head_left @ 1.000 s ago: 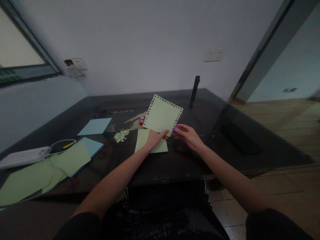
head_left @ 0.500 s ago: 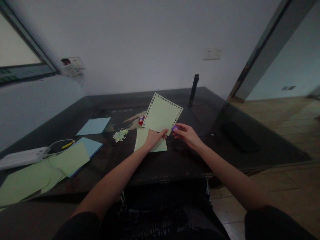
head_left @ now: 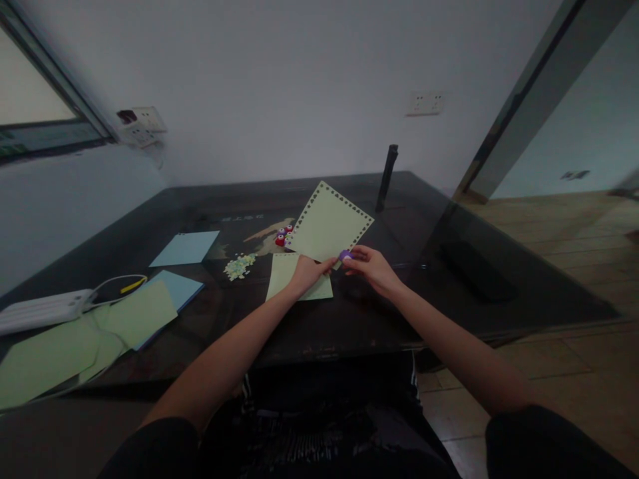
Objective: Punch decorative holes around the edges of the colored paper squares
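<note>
My left hand (head_left: 310,274) pinches the lower corner of a pale green sheet of paper (head_left: 329,223), tilted up above the table. Small punched holes run along several of its edges. In my right hand (head_left: 370,266) is a small purple craft punch (head_left: 345,255), closed between thumb and fingers at the sheet's lower right edge. A second green sheet (head_left: 282,274), with holes along its top, lies under my left hand. Beside the held sheet sit several red and purple punches (head_left: 283,235). A heap of tiny punched paper bits (head_left: 239,266) lies further left.
Blue paper (head_left: 184,249) and stacked green sheets (head_left: 134,316) lie on the left of the dark table (head_left: 224,332), near a white power strip (head_left: 44,311) with a cable. A black upright post (head_left: 387,178) stands at the back. On the right rests a dark flat object (head_left: 476,273).
The green sheet has turned slightly clockwise and shifted a little right. The purple punch has moved slightly left along its edge, and its top now faces me more.
</note>
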### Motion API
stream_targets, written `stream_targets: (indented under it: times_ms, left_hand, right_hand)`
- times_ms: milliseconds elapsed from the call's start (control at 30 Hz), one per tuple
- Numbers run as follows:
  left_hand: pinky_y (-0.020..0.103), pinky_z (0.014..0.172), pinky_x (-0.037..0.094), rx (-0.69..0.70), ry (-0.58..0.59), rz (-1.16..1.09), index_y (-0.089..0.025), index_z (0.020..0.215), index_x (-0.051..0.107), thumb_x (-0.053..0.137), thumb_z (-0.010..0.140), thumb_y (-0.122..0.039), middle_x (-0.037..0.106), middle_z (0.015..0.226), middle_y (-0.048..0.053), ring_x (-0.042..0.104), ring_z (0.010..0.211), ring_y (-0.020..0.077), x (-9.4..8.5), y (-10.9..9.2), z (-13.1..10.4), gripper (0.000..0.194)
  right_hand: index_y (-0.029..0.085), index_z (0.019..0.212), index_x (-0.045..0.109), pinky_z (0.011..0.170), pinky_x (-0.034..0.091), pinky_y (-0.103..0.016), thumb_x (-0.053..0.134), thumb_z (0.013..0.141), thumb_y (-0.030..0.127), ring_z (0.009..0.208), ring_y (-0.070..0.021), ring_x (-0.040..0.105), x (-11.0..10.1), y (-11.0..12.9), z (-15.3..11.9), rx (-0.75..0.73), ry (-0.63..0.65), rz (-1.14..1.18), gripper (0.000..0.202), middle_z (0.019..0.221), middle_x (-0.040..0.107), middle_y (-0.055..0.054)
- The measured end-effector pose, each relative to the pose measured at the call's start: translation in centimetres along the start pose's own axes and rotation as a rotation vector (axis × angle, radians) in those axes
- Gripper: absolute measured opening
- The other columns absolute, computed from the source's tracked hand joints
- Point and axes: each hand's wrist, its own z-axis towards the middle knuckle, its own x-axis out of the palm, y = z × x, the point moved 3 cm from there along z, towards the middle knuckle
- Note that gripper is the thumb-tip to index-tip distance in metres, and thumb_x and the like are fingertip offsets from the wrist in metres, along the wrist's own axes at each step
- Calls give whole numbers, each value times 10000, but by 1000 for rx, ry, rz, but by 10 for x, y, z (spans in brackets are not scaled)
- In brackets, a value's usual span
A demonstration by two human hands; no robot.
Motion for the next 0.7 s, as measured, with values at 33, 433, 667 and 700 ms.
stream_targets:
  times_ms: [33, 433, 667, 700]
  left_hand:
    - [239, 544, 451, 5, -2, 5, -131, 712, 619, 661, 719, -273, 620, 543, 8, 555, 485, 129, 0, 1, 0, 149]
    - [253, 641, 468, 49, 14, 122, -142, 667, 622, 627, 752, -272, 598, 506, -5, 575, 522, 138, 0, 5, 1, 155]
    - [237, 656, 454, 23, 27, 191, -156, 585, 608, 607, 766, -304, 587, 482, -10, 569, 520, 129, -1, 7, 1, 234]
    - [235, 656, 454, 21, 29, 194, -158, 568, 602, 606, 766, -311, 587, 482, -8, 569, 525, 130, -1, 7, 2, 250]
  right_hand:
    - [183, 847, 603, 598, 527, -250, 781, 568, 262, 720, -136, 599, 0, 0, 0, 5, -1, 4, 340, 829, 633, -24]
    - [164, 823, 612, 710, 531, -314, 798, 551, 217, 719, -133, 590, 1, -5, 1, 42, -19, 69, 333, 830, 632, -27]
    - [175, 780, 592, 698, 510, -302, 790, 560, 243, 677, -116, 580, 2, -4, -1, 34, -15, 72, 304, 781, 622, -4]
    - [177, 776, 590, 695, 507, -300, 789, 562, 246, 666, -113, 579, 3, -4, -1, 30, -14, 72, 301, 773, 622, 0]
